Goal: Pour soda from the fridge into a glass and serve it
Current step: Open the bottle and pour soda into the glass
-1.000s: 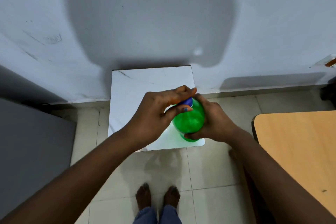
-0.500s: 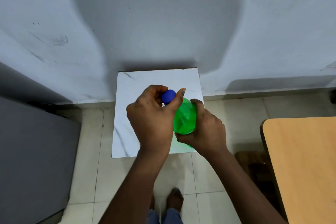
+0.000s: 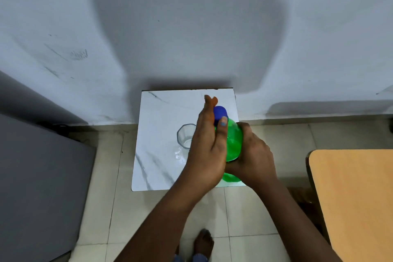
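Green plastic soda bottle (image 3: pixel 232 141) mid-frame: right hand (image 3: pixel 253 155) clamps body, left hand (image 3: pixel 207 149) fingers pinch blue screw cap (image 3: pixel 220 112). Thin wall likely flexes, maybe slippery; grip low. Clear glass tumbler (image 3: pixel 185 135) just left, fragile.

A small square white marble-patterned tabletop (image 3: pixel 161 117) stands against a pale grey-white wall (image 3: pixel 63 17), which carries dark scuff marks (image 3: pixel 78 54) on its left part and a broad shadow (image 3: pixel 187 27) in the middle. The floor (image 3: pixel 265 204) is laid with beige tiles. At the left edge sits a flat grey surface (image 3: pixel 40 187). At the right, a light wooden tabletop (image 3: pixel 357 198) with a rounded corner reaches in. A bare foot (image 3: pixel 204 241) rests on the tiles below.
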